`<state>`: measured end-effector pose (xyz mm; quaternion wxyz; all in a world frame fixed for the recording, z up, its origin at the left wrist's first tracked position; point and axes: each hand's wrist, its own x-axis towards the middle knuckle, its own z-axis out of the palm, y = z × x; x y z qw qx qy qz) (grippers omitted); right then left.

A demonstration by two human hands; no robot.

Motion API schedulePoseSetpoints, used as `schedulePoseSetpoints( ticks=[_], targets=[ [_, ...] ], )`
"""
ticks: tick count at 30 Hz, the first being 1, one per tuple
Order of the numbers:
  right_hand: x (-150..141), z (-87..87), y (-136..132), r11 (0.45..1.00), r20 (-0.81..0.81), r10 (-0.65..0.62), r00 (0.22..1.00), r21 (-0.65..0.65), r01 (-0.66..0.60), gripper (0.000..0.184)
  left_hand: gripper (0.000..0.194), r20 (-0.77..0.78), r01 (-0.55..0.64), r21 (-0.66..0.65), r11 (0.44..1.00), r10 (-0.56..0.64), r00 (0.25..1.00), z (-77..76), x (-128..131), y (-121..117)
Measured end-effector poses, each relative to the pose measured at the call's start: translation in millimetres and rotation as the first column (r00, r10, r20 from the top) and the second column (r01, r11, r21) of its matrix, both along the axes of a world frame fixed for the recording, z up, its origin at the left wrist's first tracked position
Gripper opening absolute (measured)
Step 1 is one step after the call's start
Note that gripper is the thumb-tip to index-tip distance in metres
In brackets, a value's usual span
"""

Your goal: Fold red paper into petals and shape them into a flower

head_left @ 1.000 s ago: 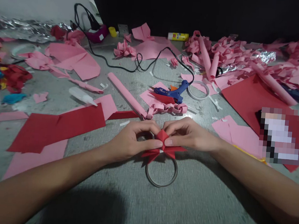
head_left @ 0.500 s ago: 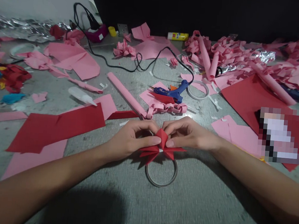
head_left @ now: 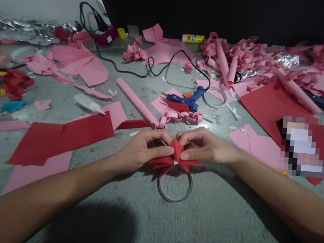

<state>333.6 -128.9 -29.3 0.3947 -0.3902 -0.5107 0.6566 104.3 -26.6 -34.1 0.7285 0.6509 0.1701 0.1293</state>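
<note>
Between both hands, a red folded paper flower [head_left: 177, 150] with pointed petals is held just above the table. My left hand [head_left: 145, 150] pinches its left side between thumb and fingers. From the right, my right hand [head_left: 203, 146] pinches the same upright petal, thumb at its front. Other petals spread out below the thumbs, around a small white spot at the centre. A thin tape ring [head_left: 174, 201] lies flat on the table just under the flower, its far edge hidden by the petals. The fingertips behind the petal are partly hidden.
Beyond the hands lie a blue glue gun [head_left: 194, 99] with a black cord, a pink paper chain [head_left: 182, 117] and a rolled pink tube [head_left: 137, 102]. Red paper [head_left: 72, 136] and a white-tipped bottle [head_left: 85, 102] are at left. A phone [head_left: 304, 147] rests on red paper at right.
The flower has shifted very slightly to the right and up in the fingers. Both hands keep the same pinch, and the things on the table stay where they were.
</note>
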Motion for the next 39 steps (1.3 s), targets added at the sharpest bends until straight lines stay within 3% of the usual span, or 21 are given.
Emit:
schedulePoseSetpoints(
  ticks=[2,9,14,17,21,26,30,35,37,39],
  targets=[
    [-1,-0.5,0,0.999,-0.023,-0.046,0.999,0.000,0.046,0.011,0.018,0.024,-0.067,-0.023,0.998,0.067,0.997,-2.4,0,-1],
    [-7,-4.3,-1,0.949,-0.103,-0.313,0.944,-0.010,0.314,0.012,0.042,0.152,-0.242,-0.258,0.935,0.287,0.946,-8.0,0,4],
    [-14,-7.9,-4,0.876,-0.125,-0.482,0.867,-0.040,0.481,0.013,0.053,0.241,-0.247,-0.264,0.932,0.312,0.919,-17.4,5,2],
    [-16,-12.1,-6,0.833,-0.079,-0.553,0.829,-0.045,0.551,0.016,0.050,0.196,-0.265,-0.229,0.937,0.311,0.930,-22.1,9,0],
    [-17,-19.6,-5,0.845,-0.064,-0.532,0.844,0.024,0.534,0.014,0.039,0.210,-0.319,-0.191,0.928,0.356,0.911,-22.7,11,1],
    [-15,-25.7,-1,0.837,-0.116,-0.545,0.831,-0.019,0.546,0.015,0.042,0.193,-0.368,-0.143,0.919,0.391,0.900,-18.9,11,1],
    [-16,-32.6,2,0.823,-0.095,-0.560,0.823,0.052,0.566,0.035,0.037,0.205,-0.413,-0.056,0.909,0.415,0.886,-11.9,8,-3],
    [-26,-33.4,2,0.843,0.014,-0.509,0.861,0.211,0.495,0.053,0.033,0.168,-0.378,0.064,0.923,0.364,0.916,-10.9,5,-4],
    [-32,-29.1,-4,0.830,0.109,-0.530,0.841,0.273,0.487,0.058,0.035,0.151,-0.365,0.094,0.926,0.349,0.925,-13.2,5,-4],
    [-37,-24.0,-11,0.811,0.260,-0.560,0.787,0.368,0.455,0.050,0.040,0.140,-0.355,0.108,0.929,0.339,0.930,-15.1,4,-5]
  ],
)
